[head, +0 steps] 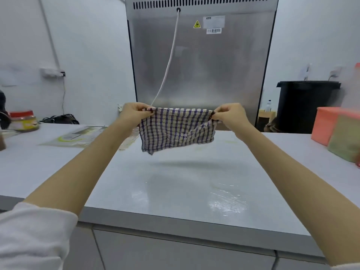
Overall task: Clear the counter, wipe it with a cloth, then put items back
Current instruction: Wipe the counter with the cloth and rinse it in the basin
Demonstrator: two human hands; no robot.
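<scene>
Your left grip and right grip each pinch a top corner of the cloth. It hangs stretched between them, above the wet counter, not touching it.

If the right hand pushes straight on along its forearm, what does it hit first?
Most likely the brushed-steel back panel of the appliance behind the white counter. The right hand, pinching a corner of the purple-and-white checked cloth, has nothing visible between it and the panel; depth is unclear.
</scene>
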